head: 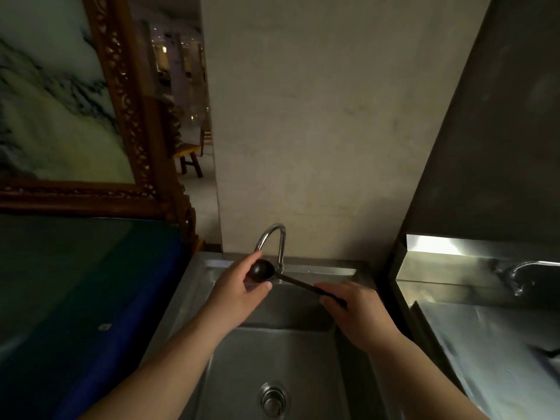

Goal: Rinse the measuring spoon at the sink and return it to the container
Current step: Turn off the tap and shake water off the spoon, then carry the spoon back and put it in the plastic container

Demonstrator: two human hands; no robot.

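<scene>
A dark measuring spoon (261,269) with a round bowl and a long thin handle is held over the steel sink (348,374), just under the curved chrome tap (274,237). My left hand (239,292) cups the bowl, fingers wrapped around it. The handle's end lies in the closed fingers of my right hand (354,310). Whether water runs from the tap is too dim to tell. No container shows in this view.
The sink drain (272,400) lies near the bottom. A dark counter with a blue edge (127,313) runs along the left under a carved wooden frame (142,147). A steel counter and backsplash (485,344) stand to the right. A plain wall rises behind the tap.
</scene>
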